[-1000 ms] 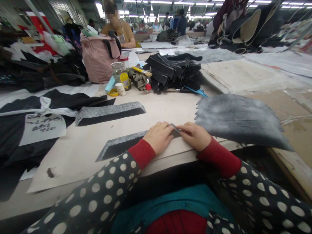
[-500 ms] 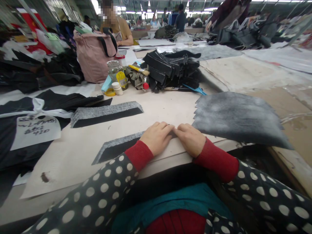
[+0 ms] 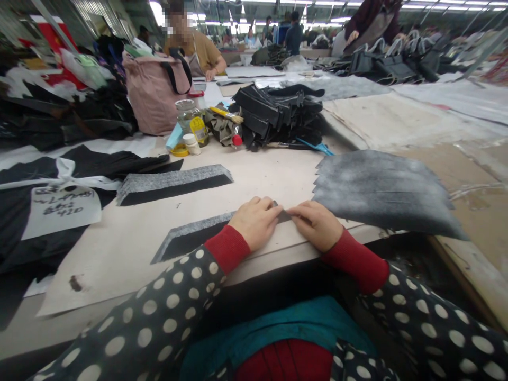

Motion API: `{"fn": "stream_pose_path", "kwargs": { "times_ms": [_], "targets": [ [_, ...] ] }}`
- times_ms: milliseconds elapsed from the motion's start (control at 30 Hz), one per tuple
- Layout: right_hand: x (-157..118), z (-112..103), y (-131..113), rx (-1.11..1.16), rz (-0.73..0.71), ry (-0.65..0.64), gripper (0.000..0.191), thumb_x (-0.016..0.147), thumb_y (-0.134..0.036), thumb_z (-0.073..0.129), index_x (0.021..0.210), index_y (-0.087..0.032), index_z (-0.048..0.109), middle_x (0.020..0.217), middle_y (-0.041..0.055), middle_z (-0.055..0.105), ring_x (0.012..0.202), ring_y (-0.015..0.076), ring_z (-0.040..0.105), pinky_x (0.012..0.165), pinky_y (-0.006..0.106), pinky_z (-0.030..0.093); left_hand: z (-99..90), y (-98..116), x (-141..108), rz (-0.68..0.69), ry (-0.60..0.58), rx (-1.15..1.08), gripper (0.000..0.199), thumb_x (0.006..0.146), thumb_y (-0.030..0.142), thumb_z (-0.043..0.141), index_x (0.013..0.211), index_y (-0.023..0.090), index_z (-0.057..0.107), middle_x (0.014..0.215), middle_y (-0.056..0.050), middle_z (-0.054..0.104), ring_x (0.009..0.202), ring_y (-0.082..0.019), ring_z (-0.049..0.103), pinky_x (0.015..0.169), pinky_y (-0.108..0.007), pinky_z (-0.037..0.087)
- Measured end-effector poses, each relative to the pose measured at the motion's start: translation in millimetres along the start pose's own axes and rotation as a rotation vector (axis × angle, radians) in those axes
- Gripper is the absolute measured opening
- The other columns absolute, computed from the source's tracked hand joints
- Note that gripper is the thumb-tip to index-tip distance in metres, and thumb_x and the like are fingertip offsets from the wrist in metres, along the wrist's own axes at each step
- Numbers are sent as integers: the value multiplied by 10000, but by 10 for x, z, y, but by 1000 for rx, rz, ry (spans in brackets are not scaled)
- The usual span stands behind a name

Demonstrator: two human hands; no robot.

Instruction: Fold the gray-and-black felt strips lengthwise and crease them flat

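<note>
A black strip with a grey fuzzy upper edge lies on the pale board in front of me. My left hand is over its right part, fingers closed and pressing on it. At the strip's right end, my right hand pinches the tip between thumb and fingers. A short grey-brown piece of the strip shows between the two hands. Beyond it lies another stack of black strips with grey edges. To the right of my right hand is a fanned stack of grey pieces.
A tied black bundle with a written tag lies left. Behind stand a glass jar, white bottle, yellow brush, dark piled pieces and a pink bag. A co-worker works across the table.
My right hand has shifted slightly right, away from my left hand, so more of the strip's end shows between them. My left hand stays nearly in place.
</note>
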State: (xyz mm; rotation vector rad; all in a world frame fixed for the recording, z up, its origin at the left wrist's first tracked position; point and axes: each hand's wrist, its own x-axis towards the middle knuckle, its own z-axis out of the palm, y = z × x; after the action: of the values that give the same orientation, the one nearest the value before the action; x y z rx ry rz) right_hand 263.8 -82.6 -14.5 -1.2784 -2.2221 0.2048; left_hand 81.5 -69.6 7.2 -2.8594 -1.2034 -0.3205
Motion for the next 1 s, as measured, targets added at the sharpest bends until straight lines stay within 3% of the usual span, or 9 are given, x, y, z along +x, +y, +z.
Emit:
{"fn": "stream_pose_path", "kwargs": {
  "times_ms": [133, 400, 567, 700, 867, 1000],
  "targets": [
    [17, -8, -49, -103, -51, -6, 234, 745, -103, 417, 866, -130, 615, 786, 76, 587, 777, 173, 505, 739, 299, 408, -21, 9, 2, 13, -4, 18, 316, 850, 256, 317, 1108, 208, 493, 930, -72, 494, 830, -174, 453, 775, -328, 406],
    [-33, -100, -186, -367, -87, -171, 283, 735, -99, 427, 950, -134, 609, 838, 92, 566, 776, 190, 454, 713, 305, 374, -42, 27, -4, 39, -57, 81, 310, 857, 246, 313, 1125, 225, 466, 964, -79, 484, 838, -182, 449, 742, -328, 412],
    [-178, -210, -140, -314, -83, -186, 294, 773, -121, 398, 984, -131, 603, 870, 99, 571, 796, 189, 459, 727, 313, 389, -45, 35, -38, 32, -60, 116, 326, 849, 215, 325, 1154, 245, 436, 1026, -72, 477, 873, -199, 448, 719, -328, 412],
    [-91, -277, -28, -146, -84, -235, 293, 755, -99, 391, 911, -160, 632, 842, 77, 579, 785, 167, 497, 738, 304, 411, -38, 52, -56, 19, -78, 124, 332, 844, 210, 339, 1160, 268, 422, 1051, -72, 468, 887, -201, 447, 712, -333, 408],
    [161, -138, 36, -26, -47, -186, 335, 799, -141, 359, 1060, -159, 568, 858, 73, 568, 814, 154, 531, 766, 289, 429, -26, 77, -78, -14, -70, 135, 325, 851, 227, 332, 1163, 278, 410, 1034, -73, 472, 919, -210, 441, 722, -350, 403],
    [234, -5, 26, -24, -100, -188, 323, 812, -156, 354, 1049, -157, 573, 802, 70, 555, 786, 155, 525, 743, 285, 437, -27, 87, -94, -24, -57, 123, 306, 856, 237, 324, 1144, 271, 424, 1030, -67, 480, 922, -210, 440, 718, -350, 404]
  ]
}}
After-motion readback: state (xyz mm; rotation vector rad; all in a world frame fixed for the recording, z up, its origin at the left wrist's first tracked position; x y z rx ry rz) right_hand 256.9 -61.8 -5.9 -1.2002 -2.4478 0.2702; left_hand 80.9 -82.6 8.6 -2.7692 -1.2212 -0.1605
